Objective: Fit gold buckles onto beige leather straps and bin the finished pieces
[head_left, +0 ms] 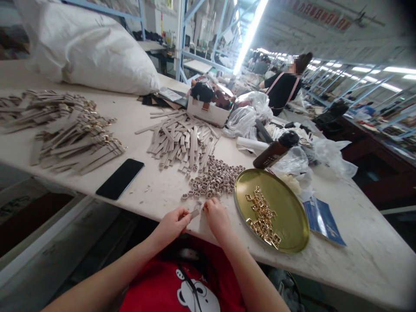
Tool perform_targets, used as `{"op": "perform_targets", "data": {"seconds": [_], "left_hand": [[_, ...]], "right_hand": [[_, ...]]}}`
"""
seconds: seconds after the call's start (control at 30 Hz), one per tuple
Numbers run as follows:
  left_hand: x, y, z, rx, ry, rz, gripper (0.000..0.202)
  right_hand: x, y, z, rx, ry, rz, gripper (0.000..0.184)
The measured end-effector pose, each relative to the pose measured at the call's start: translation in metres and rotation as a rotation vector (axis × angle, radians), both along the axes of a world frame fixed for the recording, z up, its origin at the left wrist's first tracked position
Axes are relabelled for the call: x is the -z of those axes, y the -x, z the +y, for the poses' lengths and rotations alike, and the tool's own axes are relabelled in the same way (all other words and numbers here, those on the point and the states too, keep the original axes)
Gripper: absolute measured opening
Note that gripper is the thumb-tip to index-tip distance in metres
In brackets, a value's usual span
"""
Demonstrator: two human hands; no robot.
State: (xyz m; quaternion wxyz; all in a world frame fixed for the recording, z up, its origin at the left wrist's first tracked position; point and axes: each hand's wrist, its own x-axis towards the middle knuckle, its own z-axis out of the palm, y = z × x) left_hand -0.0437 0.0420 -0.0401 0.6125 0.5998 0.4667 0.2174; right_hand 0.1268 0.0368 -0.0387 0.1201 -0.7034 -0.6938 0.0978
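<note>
Between the thumb and fingers of my left hand [175, 223] is a short grey-beige strap [194, 213], its end sticking out to the right. My right hand [216, 216] is closed in a pinch just beside it, at the near edge of the small rings; what its fingertips hold is too small to make out. Many small beige strap loops [216, 177] lie heaped right beyond both hands. Behind them spreads a pile of flat beige straps [185, 141]. To the right, a round gold tray [292, 216] bears a heap of gold buckles [263, 216].
A black phone [120, 178] lies left of my hands. Straps with gold buckles [74, 130] are piled at far left, before a big white sack [94, 47]. A brown bottle [276, 149], a filled box [208, 112] and a blue packet [325, 221] surround the tray. A person [282, 89] is beyond.
</note>
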Motion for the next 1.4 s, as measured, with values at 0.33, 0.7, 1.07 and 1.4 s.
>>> {"op": "perform_targets", "data": {"seconds": [0.33,0.7,1.07,1.4], "left_hand": [[-0.009,-0.012,0.011,0.062,-0.140,0.152,0.027],[-0.008,-0.016,0.002,0.020,-0.086,0.013,0.031],[-0.034,-0.024,-0.005,0.228,-0.067,0.039,0.026],[-0.029,-0.024,-0.019,0.167,-0.032,-0.047,0.019]], "right_hand": [[0.016,-0.001,-0.021,-0.010,-0.016,0.070,0.011],[0.002,-0.002,-0.024,0.296,0.227,1.219,0.023],[-0.013,-0.005,-0.047,0.289,0.204,1.413,0.025],[-0.022,0.006,-0.072,0.335,0.157,1.654,0.032]]}}
